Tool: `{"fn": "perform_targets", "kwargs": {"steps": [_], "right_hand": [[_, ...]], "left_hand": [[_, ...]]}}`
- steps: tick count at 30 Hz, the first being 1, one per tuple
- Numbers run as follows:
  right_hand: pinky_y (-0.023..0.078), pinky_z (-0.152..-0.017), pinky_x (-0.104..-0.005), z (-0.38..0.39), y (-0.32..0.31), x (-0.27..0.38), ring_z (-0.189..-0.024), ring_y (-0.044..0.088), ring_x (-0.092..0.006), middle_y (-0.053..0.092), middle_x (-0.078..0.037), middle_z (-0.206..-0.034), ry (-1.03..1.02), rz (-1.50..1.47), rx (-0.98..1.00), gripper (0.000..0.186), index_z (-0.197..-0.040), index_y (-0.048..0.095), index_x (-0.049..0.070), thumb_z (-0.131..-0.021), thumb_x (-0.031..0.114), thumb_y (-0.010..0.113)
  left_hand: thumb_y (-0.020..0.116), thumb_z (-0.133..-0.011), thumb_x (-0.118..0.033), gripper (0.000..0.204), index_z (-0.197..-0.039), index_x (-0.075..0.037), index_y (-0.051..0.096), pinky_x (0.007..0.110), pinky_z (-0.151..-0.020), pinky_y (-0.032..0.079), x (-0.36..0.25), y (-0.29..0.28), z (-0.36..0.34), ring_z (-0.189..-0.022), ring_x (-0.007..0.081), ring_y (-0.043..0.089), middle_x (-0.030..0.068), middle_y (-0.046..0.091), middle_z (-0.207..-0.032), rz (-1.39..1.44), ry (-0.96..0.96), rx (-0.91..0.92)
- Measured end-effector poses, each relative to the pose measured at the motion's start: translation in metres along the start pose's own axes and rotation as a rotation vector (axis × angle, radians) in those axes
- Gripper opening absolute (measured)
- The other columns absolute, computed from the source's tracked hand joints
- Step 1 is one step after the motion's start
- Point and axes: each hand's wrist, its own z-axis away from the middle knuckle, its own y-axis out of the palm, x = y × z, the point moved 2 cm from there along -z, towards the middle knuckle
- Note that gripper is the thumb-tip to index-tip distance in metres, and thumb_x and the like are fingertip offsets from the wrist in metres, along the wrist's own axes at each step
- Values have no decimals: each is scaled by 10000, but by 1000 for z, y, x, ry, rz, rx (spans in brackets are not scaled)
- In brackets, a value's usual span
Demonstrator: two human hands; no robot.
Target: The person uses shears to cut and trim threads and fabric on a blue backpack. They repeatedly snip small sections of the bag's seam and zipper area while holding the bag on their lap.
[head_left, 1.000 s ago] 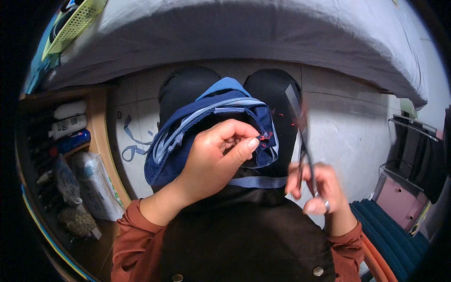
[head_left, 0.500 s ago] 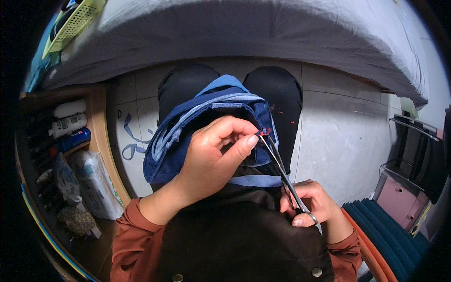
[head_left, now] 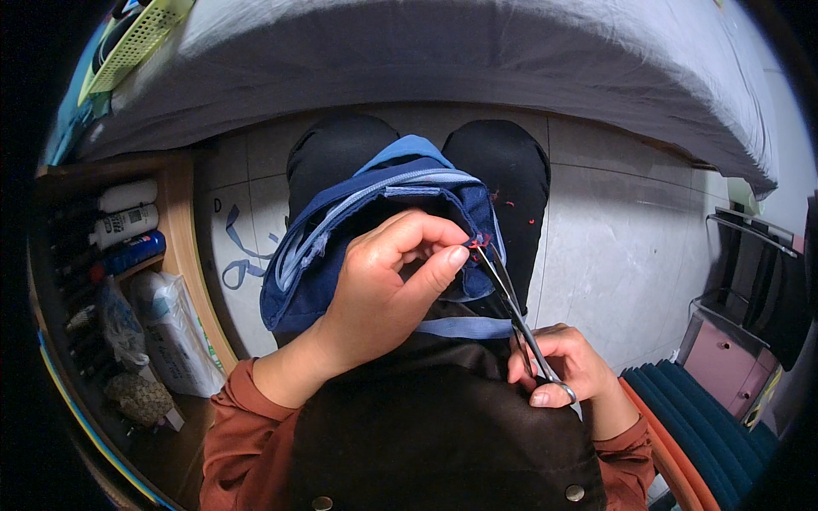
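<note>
Left hand (head_left: pixel 375 294) is curled over the blue fabric piece (head_left: pixel 375 213), thumb and forefinger pinching its folded rim where a bit of red thread (head_left: pixel 474 243) shows. The fabric is a dark navy woven cloth with light-blue zipper tape and trim, bunched into a soft dome on the lap over the black-clad knees. Right hand (head_left: pixel 558 366) is closed around the loops of thin steel scissors (head_left: pixel 511 302), fingers through the rings; the blades are narrow, tips right at the red thread beside the left thumb. A light-blue strap (head_left: pixel 464 327) hangs flat below. Grey tiled floor (head_left: pixel 613 247) is beyond, with a wooden shelf (head_left: pixel 183 255) of bottles to the left.
</note>
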Motion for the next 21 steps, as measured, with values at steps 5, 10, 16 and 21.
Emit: {"fn": "perform_targets", "kwargs": {"steps": [5,10,16,21], "right_hand": [[395,-557,-262,-1,-1,3,-579,498,-134,532,-34,-641,-64,49,69,278,-792,604,11,-674,231,725],[396,-552,-260,0,0,0,-579,501,-131,534,-34,-645,-22,-45,43,274,-790,606,12,-679,233,725],[394,-547,-248,1,-1,-3,-586,509,-120,542,-32,-657,29,-69,24,277,-797,608,9,-684,233,724],[365,-522,-253,-1,2,-2,-522,496,-146,524,-52,-607,84,-96,-43,352,-761,617,-24,-627,284,726]], "left_hand": [[581,-823,-55,89,-880,13,581,188,-573,413,-1,0,0,-659,70,513,38,563,-792,-3,-1,-5],[578,-822,-50,83,-878,11,581,187,-573,418,-1,1,1,-659,72,518,39,566,-789,-29,6,-2],[585,-812,-45,83,-873,12,583,192,-581,430,-2,1,1,-666,86,536,46,570,-784,-41,34,-8],[585,-811,-43,83,-870,15,583,197,-587,437,-2,0,1,-671,93,541,50,570,-784,-63,52,-5]]}}
